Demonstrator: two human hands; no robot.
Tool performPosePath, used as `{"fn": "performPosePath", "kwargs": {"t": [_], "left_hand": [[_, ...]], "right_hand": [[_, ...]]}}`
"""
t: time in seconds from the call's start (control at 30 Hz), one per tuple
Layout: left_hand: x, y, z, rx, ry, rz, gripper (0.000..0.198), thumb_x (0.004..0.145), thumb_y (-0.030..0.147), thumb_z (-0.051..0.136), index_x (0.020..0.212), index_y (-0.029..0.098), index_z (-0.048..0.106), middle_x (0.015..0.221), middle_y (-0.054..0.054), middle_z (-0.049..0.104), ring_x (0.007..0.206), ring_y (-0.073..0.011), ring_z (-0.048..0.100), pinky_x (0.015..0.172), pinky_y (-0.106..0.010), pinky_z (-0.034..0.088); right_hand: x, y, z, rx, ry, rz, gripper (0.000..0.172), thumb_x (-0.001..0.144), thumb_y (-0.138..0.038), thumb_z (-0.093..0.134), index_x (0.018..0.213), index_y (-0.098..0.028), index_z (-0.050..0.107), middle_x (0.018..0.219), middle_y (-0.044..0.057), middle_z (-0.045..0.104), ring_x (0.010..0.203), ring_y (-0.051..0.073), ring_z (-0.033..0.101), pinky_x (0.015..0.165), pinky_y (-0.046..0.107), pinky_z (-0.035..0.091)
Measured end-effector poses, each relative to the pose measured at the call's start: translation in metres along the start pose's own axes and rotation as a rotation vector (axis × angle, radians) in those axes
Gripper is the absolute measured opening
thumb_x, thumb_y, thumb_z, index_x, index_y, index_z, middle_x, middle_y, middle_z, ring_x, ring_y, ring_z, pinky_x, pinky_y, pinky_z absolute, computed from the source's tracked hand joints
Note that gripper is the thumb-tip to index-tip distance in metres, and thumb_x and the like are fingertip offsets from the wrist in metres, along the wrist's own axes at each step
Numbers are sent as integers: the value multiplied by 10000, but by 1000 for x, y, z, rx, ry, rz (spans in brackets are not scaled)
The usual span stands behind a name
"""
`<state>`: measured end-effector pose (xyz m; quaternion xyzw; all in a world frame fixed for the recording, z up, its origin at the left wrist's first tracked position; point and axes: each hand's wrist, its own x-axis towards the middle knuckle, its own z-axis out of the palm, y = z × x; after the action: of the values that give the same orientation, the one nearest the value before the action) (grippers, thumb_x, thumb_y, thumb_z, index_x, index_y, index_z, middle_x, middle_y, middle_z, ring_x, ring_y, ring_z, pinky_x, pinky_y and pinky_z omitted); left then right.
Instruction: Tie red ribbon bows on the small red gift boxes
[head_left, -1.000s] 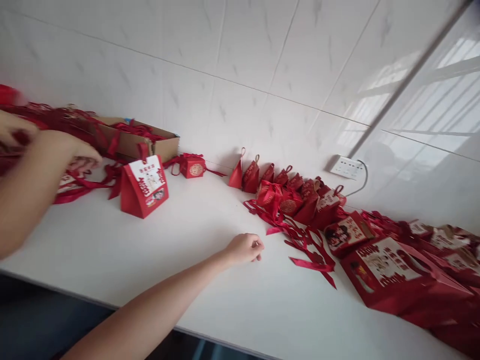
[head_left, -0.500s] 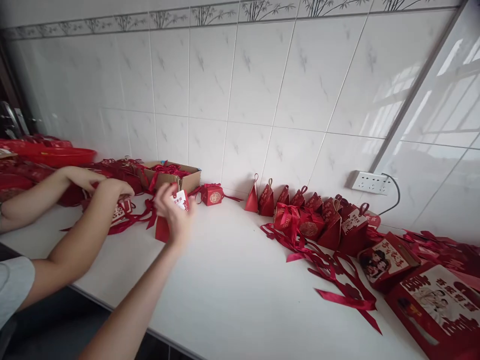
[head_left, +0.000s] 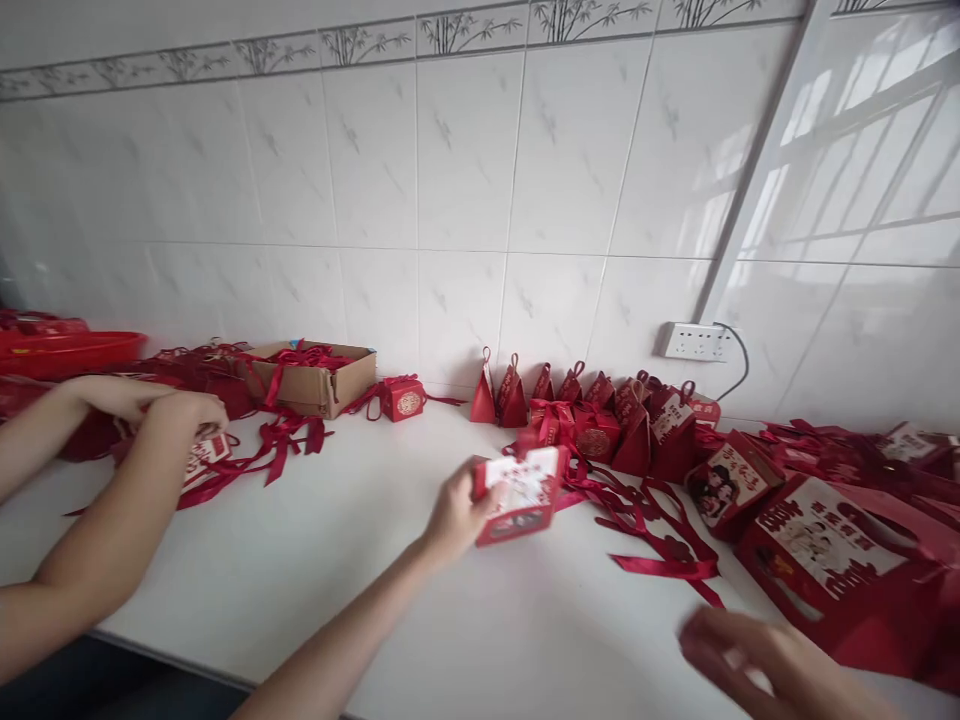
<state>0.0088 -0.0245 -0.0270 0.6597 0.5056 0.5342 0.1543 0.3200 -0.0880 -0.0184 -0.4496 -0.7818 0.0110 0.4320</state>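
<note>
My left hand [head_left: 457, 510] grips the left side of a red box [head_left: 521, 495] with a white printed panel and a small window, held over the middle of the table. At the lower right, my right hand [head_left: 757, 660] is blurred by motion; its fingers are curled, and whether they hold anything is unclear. It is nearest to a large red gift box [head_left: 832, 540] with a printed white label. Loose red ribbons [head_left: 667, 550] lie between the held box and that large one.
Red cone-shaped boxes [head_left: 484, 390] line the wall. A small red box [head_left: 403, 398] stands beside an open cardboard box [head_left: 322, 385] of ribbons. At the left, another person's hands [head_left: 180, 410] work on a red box. A red basin [head_left: 75, 350] sits further back.
My left hand has moved right, bringing the red box to the middle. My right hand has come into view at the lower right. The view has shifted right.
</note>
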Motion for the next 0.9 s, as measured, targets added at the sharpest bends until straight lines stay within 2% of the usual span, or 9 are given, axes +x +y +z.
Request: {"fn": "performPosePath", "kwargs": {"t": [0.07,0.1,0.23,0.33,0.47,0.63,0.73,0.83,0.9], "left_hand": [[-6,12,33,-115,-131,60,195,801,370,534,850,187,580,799,-26,686,728,-164,636,688,-247,511],[-7,15,44,-152,-157,57,191,808,364,528,862,186,576,795,-26,684,714,-164,630,674,-251,509],[1,15,62,-198,-169,6,241,816,383,527,944,184,571,832,-35,690,731,-172,629,690,-270,508],[9,10,59,-206,-212,-4,268,799,401,545,941,176,575,796,-30,677,707,-172,620,666,-264,499],[12,7,48,-225,-202,-55,259,777,416,569,881,178,572,702,-3,622,652,-158,582,616,-251,477],[12,6,31,-293,-331,-83,239,758,393,583,702,181,490,601,22,501,564,-123,498,538,-235,441],[10,13,25,-360,-378,-67,195,749,354,592,788,182,510,632,20,532,561,-121,516,520,-227,445],[5,25,24,-410,-303,-17,268,759,319,599,975,199,495,823,-18,637,651,-137,599,564,-229,492],[3,31,24,-418,-179,69,245,776,305,605,950,205,464,920,-47,661,743,-153,640,618,-238,517]], "right_hand": [[14,0,12,32,-140,34,212,869,-462,573,861,-267,657,836,40,695,665,193,674,519,270,566],[22,-1,20,63,-146,88,236,895,-461,522,920,-257,637,884,62,692,705,213,686,535,291,575],[54,-6,54,121,63,147,352,894,-477,487,1104,-197,519,1068,127,626,895,242,662,665,365,583],[81,-11,75,184,122,54,285,883,-397,509,1077,-188,485,1050,114,621,906,228,636,735,380,554],[104,-19,96,204,171,-183,110,856,-223,495,963,-200,494,876,55,597,774,187,594,668,323,517],[94,-22,106,157,265,-338,101,878,-180,474,972,-204,502,741,13,495,600,149,495,507,271,439],[83,-26,102,174,307,-375,140,877,-161,479,1006,-210,498,733,11,486,606,151,491,505,274,433],[77,-31,100,175,301,-355,162,883,-163,482,1037,-213,493,753,18,493,627,154,499,520,281,447],[77,-34,101,159,289,-336,165,886,-161,483,1042,-214,488,759,21,498,635,157,502,530,288,454]]}}
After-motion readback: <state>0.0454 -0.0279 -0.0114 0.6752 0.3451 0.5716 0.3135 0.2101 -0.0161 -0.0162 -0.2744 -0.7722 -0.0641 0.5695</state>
